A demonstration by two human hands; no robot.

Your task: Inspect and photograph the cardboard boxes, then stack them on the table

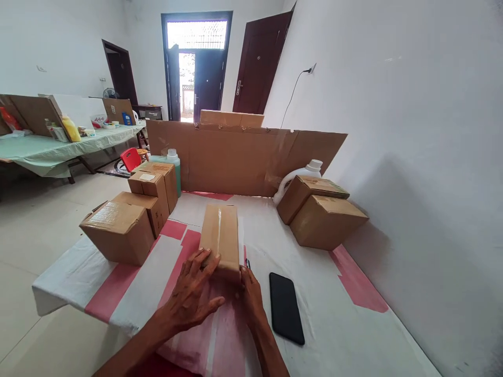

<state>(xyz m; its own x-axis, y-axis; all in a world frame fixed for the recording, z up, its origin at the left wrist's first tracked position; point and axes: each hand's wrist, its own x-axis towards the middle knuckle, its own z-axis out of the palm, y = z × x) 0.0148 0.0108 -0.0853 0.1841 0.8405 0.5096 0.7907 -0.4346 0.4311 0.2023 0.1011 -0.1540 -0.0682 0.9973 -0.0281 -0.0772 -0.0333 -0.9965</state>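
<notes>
A small cardboard box (220, 230), taped along the middle of its top, lies on the table in front of me. My left hand (192, 288) rests on its near left part, fingers spread over the top edge and thumb apart. At the box's near right corner is my right hand (251, 296), fingers closed. A slim dark pen-like object (247, 263) with a shiny part sticks up from those fingers; its exact kind is too small to tell. Right of that hand, a black smartphone (286, 309) lies face up on the cloth.
Several cardboard boxes (118, 230) stand on the left, by a green-tinted jug (177, 170). Two more boxes (330, 222) and a white jug (301, 172) are at the right. A tall cardboard panel (243, 159) closes the back; a wall (432, 183) flanks the right.
</notes>
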